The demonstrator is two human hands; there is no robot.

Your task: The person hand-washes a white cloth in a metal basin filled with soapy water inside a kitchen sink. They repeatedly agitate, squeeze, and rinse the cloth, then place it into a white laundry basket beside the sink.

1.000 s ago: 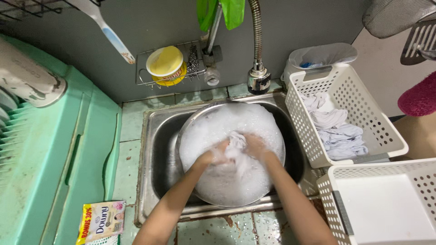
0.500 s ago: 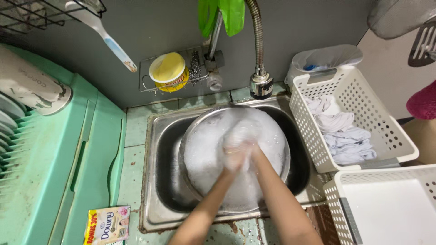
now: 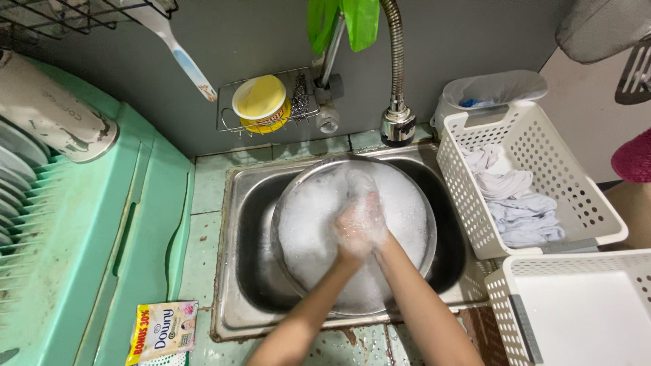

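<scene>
Plastic dish rack (image 3: 102, 257) in mint green fills the left of the frame, plates standing along its edge. Right of it the stainless steel sink (image 3: 237, 271) sits in the tiled worktop (image 3: 203, 244) at centre, holding a wide round metal basin (image 3: 420, 224) full of white suds. At the right edge stand two white perforated plastic baskets, the upper one (image 3: 597, 217) holding pale folded cloths (image 3: 519, 203), the lower one (image 3: 576, 264) showing only a flat white surface.

A second ago both hands were spread side by side on a white cloth in the foam; now they have come together at the basin's middle. The left hand (image 3: 349, 234) and right hand (image 3: 373, 217) press against each other, each grip closed on the sudsy white cloth (image 3: 359, 183), which bunches up just above the fingers, so the work looks like rubbing rather than soaking.

A yellow round tub (image 3: 259, 98) rests in the wire wall shelf (image 3: 227, 115) upper centre; a small softener sachet (image 3: 163, 332) lies lower left
</scene>
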